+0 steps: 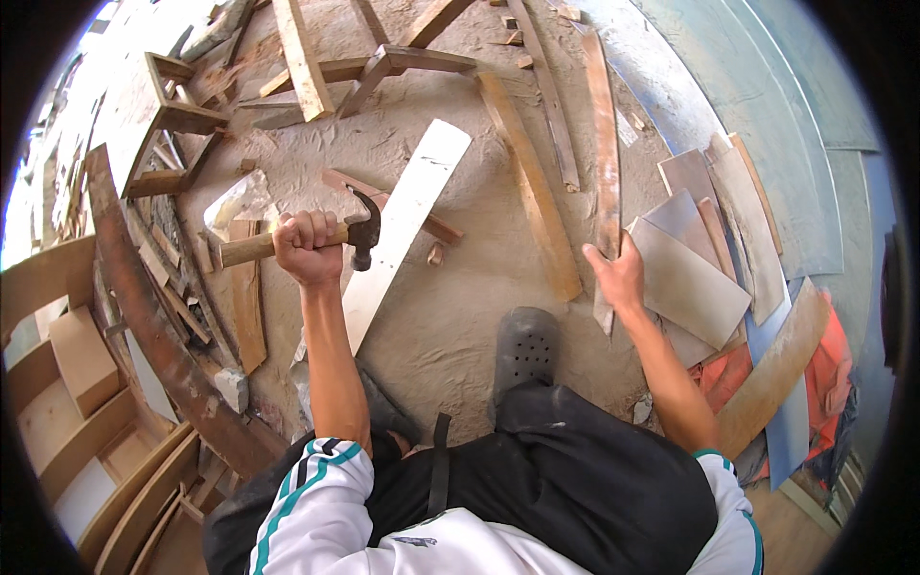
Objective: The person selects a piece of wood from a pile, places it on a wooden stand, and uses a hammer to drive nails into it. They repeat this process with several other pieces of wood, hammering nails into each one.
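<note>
My left hand [307,244] is closed around the wooden handle of a claw hammer [362,233], whose dark metal head hangs just over a long pale plank [407,216] lying on the sandy ground. My right hand [618,273] grips the near end of a long, narrow, reddish-brown wooden board [604,134] that runs away from me across the ground. A dark perforated clog [524,350] on my foot stands between the two arms.
Loose planks and offcuts [527,182] lie scattered over the sandy ground. Flat grey and brown panels [685,278] are stacked at the right beside blue sheets [767,125]. A curved dark beam [144,307] and wooden frames [168,125] crowd the left.
</note>
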Demonstrator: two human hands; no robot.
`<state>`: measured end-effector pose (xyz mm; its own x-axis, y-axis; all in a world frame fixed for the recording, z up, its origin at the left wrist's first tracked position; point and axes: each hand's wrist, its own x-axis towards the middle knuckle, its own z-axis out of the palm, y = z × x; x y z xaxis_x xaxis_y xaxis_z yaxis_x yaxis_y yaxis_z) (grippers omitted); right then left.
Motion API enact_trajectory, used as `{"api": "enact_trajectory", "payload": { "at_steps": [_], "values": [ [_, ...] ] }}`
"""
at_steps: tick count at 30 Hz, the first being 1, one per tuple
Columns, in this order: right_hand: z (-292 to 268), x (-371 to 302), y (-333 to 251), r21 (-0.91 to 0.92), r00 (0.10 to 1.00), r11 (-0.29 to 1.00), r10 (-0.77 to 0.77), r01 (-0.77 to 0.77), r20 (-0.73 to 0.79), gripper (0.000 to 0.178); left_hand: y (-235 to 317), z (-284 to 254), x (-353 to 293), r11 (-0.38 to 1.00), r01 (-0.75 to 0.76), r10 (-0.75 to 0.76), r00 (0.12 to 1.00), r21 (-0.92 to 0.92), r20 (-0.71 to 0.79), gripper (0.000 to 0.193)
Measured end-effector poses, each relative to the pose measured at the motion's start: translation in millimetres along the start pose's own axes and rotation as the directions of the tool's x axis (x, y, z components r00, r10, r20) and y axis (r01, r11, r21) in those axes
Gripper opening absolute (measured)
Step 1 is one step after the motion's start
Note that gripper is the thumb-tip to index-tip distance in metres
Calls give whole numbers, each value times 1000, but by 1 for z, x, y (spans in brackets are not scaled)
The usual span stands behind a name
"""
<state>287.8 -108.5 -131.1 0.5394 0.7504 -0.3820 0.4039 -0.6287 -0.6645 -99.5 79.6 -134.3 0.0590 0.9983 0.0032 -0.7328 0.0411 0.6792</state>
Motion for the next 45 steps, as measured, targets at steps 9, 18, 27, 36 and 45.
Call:
{"api": "enact_trajectory", "payload": {
  "at_steps": [9, 18, 27, 36, 45],
  "values": [
    [-2, 37, 19, -670, 876, 725, -415, 156, -245, 69, 25, 34, -18, 962, 72, -50, 995, -262, 91, 31],
    [46, 6, -160, 149, 453, 499, -852, 853, 261, 28, -3, 80, -33, 935, 157, -119, 983, -318, 137, 31],
    [49, 22, -169, 25, 335, 351, -909, 936, 247, 21, -16, 95, -29, 932, 196, -209, 978, -306, -10, 33],
    [45, 84, -185, -157, 123, 119, -992, 980, 11, 17, -40, 120, 14, 941, 267, -322, 896, -210, -304, 36],
    [51, 296, -222, 549, 950, 835, -192, 27, 245, 17, -52, 129, 29, 929, 292, -363, 839, -229, -405, 35]
  ]
}}
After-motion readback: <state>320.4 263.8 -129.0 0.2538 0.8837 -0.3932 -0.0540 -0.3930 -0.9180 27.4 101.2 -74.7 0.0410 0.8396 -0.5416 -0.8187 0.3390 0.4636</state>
